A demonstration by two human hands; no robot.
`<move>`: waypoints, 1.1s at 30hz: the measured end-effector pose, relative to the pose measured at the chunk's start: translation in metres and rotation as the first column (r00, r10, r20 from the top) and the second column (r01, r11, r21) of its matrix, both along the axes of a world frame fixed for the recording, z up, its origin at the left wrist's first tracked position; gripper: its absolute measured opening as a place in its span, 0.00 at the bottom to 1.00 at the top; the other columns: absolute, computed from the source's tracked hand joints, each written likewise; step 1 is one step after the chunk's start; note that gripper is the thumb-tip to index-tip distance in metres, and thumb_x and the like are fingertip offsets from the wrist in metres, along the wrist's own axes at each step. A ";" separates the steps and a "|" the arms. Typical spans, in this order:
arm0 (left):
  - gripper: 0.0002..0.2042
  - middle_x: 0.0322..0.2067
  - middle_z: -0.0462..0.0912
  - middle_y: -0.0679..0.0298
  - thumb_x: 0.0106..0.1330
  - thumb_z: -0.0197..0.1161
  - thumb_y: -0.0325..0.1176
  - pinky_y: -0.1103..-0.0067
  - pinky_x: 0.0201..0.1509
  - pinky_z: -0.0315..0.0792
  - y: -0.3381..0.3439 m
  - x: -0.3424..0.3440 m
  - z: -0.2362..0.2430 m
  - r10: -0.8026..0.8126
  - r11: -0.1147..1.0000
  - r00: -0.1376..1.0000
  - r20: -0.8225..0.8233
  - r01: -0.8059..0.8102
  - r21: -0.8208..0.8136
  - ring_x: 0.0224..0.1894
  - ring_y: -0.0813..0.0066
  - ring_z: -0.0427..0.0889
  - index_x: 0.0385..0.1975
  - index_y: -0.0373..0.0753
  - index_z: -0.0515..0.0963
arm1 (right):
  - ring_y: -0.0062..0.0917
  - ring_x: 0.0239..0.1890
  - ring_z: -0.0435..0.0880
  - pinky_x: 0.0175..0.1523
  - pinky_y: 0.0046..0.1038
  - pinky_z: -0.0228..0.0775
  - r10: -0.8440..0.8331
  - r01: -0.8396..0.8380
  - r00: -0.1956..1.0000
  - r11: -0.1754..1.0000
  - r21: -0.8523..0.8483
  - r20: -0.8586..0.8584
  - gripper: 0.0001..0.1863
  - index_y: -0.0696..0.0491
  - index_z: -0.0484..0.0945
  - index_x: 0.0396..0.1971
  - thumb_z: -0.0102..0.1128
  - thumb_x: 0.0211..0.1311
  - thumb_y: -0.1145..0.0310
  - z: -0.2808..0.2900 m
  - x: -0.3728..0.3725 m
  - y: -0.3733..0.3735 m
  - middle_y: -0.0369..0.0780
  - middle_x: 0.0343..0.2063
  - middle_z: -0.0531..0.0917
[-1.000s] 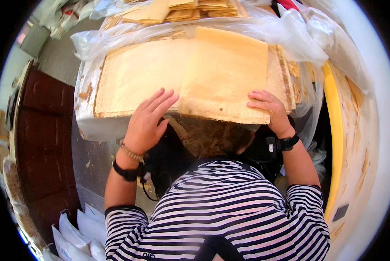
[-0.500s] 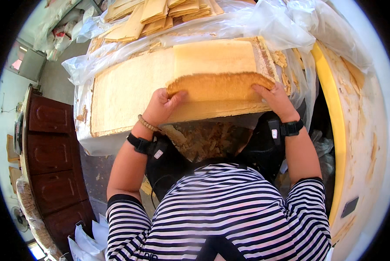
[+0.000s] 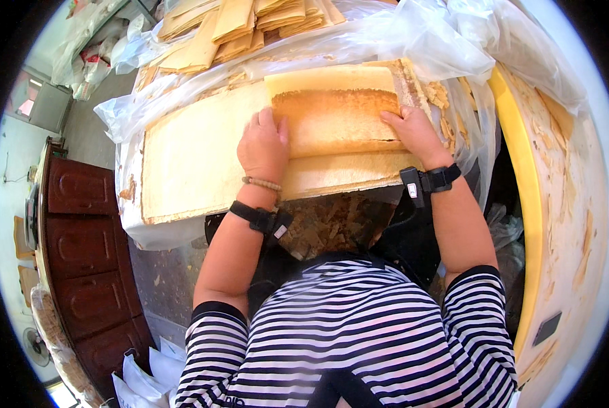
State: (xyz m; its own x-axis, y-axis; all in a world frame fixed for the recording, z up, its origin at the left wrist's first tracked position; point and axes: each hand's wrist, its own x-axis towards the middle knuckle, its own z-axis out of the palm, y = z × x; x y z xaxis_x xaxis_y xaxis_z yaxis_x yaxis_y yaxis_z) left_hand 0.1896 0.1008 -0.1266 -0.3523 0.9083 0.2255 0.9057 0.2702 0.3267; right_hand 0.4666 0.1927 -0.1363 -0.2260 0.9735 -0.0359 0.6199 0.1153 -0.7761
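Observation:
A thin tan sheet (image 3: 338,122) with a darker brown far edge lies over a paler yellow sheet (image 3: 318,80) on the pale board. I cannot make out its material. My left hand (image 3: 262,143) is closed on its left side, thumb uppermost and fingers toward the far corner. At the opposite side, my right hand (image 3: 413,132) pinches the edge between thumb and fingers, which are partly hidden beneath it. Below the held sheet, the near part of the pale board (image 3: 206,156) shows, its rim rough and crumbly.
Several stacked folded tan sheets (image 3: 233,27) lie at the far side, beside crumpled clear plastic (image 3: 413,34). A yellow-edged board (image 3: 522,183) with flakes stands at right. Dark red cabinets (image 3: 83,217) are at left, white sacks (image 3: 148,377) below them.
Both hands have moved away from me, the left also to the right. The tan sheet's brown edge, raised and nearer before, now lies farther over the pale yellow sheet.

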 end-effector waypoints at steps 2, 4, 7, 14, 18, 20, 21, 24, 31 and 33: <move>0.26 0.60 0.75 0.55 0.68 0.62 0.47 0.65 0.61 0.70 -0.003 0.010 0.002 -0.154 0.963 0.978 -0.143 0.181 0.198 0.61 0.58 0.75 0.61 0.40 0.72 | 0.36 0.27 0.82 0.36 0.35 0.72 -0.015 0.015 1.000 1.000 -0.024 -0.004 0.24 0.67 0.80 0.36 0.65 0.63 0.55 0.002 -0.002 0.002 0.53 0.25 0.83; 0.30 0.68 0.68 0.55 0.67 0.61 0.50 0.65 0.70 0.63 -0.009 0.023 0.000 -0.264 0.861 0.915 -0.306 0.367 0.353 0.70 0.59 0.67 0.65 0.42 0.68 | 0.42 0.31 0.83 0.40 0.37 0.73 -0.006 0.001 0.993 0.999 0.037 0.115 0.24 0.68 0.80 0.36 0.65 0.62 0.56 0.004 -0.005 0.002 0.55 0.27 0.83; 0.37 0.73 0.59 0.56 0.65 0.59 0.60 0.63 0.78 0.47 -0.008 0.040 -0.013 -0.631 0.770 0.762 -0.143 0.638 0.006 0.76 0.58 0.54 0.69 0.43 0.64 | 0.47 0.35 0.83 0.42 0.41 0.74 -0.026 0.026 0.987 1.000 -0.001 0.157 0.22 0.64 0.81 0.41 0.62 0.65 0.57 0.011 -0.009 0.005 0.57 0.36 0.84; 0.35 0.72 0.60 0.56 0.66 0.60 0.57 0.60 0.76 0.50 -0.008 0.039 -0.010 -0.607 0.791 0.771 -0.194 0.609 -0.054 0.75 0.55 0.56 0.68 0.43 0.65 | 0.41 0.53 0.80 0.58 0.42 0.72 0.044 -0.281 0.947 0.597 0.752 0.319 0.20 0.50 0.78 0.54 0.62 0.63 0.64 0.050 -0.026 -0.071 0.45 0.56 0.79; 0.32 0.69 0.66 0.56 0.63 0.64 0.49 0.62 0.70 0.59 0.004 0.028 0.001 -0.659 0.750 0.734 -0.164 0.658 -0.069 0.71 0.56 0.64 0.67 0.44 0.67 | 0.36 0.63 0.74 0.70 0.42 0.62 0.321 -0.499 0.865 0.623 0.603 0.385 0.23 0.47 0.78 0.55 0.67 0.58 0.67 0.045 -0.009 -0.104 0.40 0.57 0.79; 0.32 0.67 0.69 0.56 0.62 0.66 0.45 0.63 0.69 0.62 0.007 0.026 0.005 -0.666 0.746 0.738 -0.112 0.662 -0.072 0.70 0.57 0.66 0.66 0.44 0.68 | 0.36 0.64 0.73 0.71 0.42 0.59 0.263 -0.471 0.874 0.659 0.586 0.408 0.24 0.47 0.78 0.56 0.68 0.57 0.66 0.041 0.011 -0.100 0.40 0.57 0.79; 0.32 0.66 0.70 0.57 0.61 0.66 0.42 0.63 0.68 0.63 0.009 0.027 0.008 -0.680 0.732 0.717 -0.154 0.674 -0.097 0.69 0.58 0.67 0.66 0.44 0.68 | 0.35 0.64 0.73 0.71 0.43 0.59 0.213 -0.406 0.902 0.719 0.564 0.376 0.26 0.47 0.77 0.56 0.69 0.55 0.65 0.037 0.023 -0.092 0.40 0.58 0.79; 0.32 0.66 0.71 0.56 0.58 0.67 0.35 0.63 0.67 0.64 0.013 0.028 0.008 -0.694 0.720 0.694 -0.191 0.675 -0.162 0.68 0.57 0.68 0.66 0.45 0.68 | 0.34 0.63 0.75 0.71 0.43 0.60 0.165 -0.306 0.942 0.779 0.547 0.292 0.24 0.48 0.80 0.52 0.73 0.52 0.63 0.023 0.038 -0.067 0.39 0.54 0.82; 0.31 0.67 0.68 0.54 0.58 0.64 0.31 0.63 0.70 0.62 0.007 0.026 0.002 -0.714 0.693 0.672 -0.193 0.718 -0.064 0.70 0.54 0.65 0.66 0.47 0.69 | 0.35 0.50 0.82 0.60 0.35 0.69 0.290 -0.252 0.957 0.840 0.480 -0.005 0.08 0.53 0.86 0.34 0.69 0.58 0.66 0.002 0.036 -0.042 0.38 0.42 0.87; 0.30 0.67 0.68 0.55 0.58 0.63 0.30 0.62 0.70 0.62 0.008 0.025 0.001 -0.718 0.691 0.672 -0.184 0.720 -0.065 0.70 0.54 0.65 0.65 0.47 0.70 | 0.34 0.45 0.83 0.55 0.34 0.72 0.267 -0.196 0.955 0.898 0.393 -0.133 0.07 0.54 0.85 0.34 0.69 0.58 0.67 0.002 0.032 -0.040 0.39 0.41 0.87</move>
State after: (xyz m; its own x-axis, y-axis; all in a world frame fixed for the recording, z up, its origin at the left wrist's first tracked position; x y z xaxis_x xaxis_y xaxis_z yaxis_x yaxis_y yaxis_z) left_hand 0.2145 0.1092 -0.1252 0.4567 0.8600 0.2274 0.8596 -0.4925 0.1361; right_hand 0.4989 0.1525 -0.1347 -0.4148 0.8267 0.3802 0.3950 0.5400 -0.7433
